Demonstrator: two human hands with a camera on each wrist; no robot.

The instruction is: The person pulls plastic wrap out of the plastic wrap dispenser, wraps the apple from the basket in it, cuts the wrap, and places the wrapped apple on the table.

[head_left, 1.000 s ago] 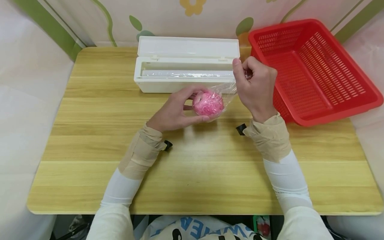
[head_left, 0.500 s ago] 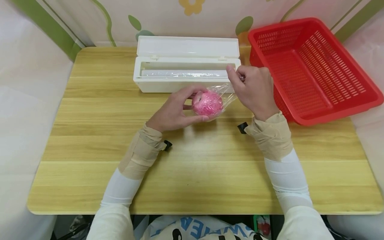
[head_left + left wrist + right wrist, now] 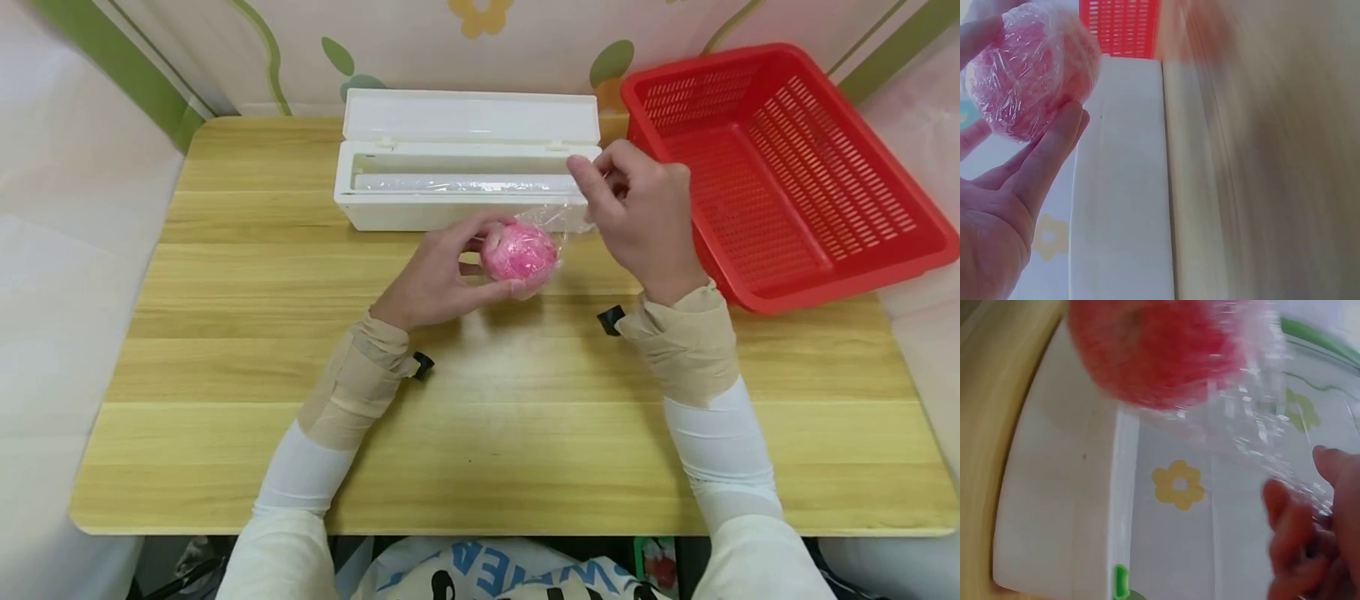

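Note:
A pinkish-red apple (image 3: 520, 252) wrapped in clear cling film is held up over the table. My left hand (image 3: 446, 279) grips it from the left, thumb below and fingers behind; the left wrist view shows wrinkled film all over that side of the apple (image 3: 1032, 75). To its right, my right hand (image 3: 647, 218) has curled fingers. In the right wrist view a loose tail of cling film (image 3: 1254, 434) stretches from the apple to a twisted end between the right thumb and fingers. Behind both hands is a white cling film box (image 3: 457, 213), lid raised, with a film roll (image 3: 457, 183) inside.
A red plastic basket (image 3: 780, 225) stands at the back right, close to the right hand. The wooden table (image 3: 480, 450) extends in front of the hands. A curtain (image 3: 405, 50) with flowers and leaves hangs behind the table.
My right hand shifted left and slightly down, then back up and right, its fingers now a little looser. The film tail looks less taut. The left hand keeps the apple nearly still.

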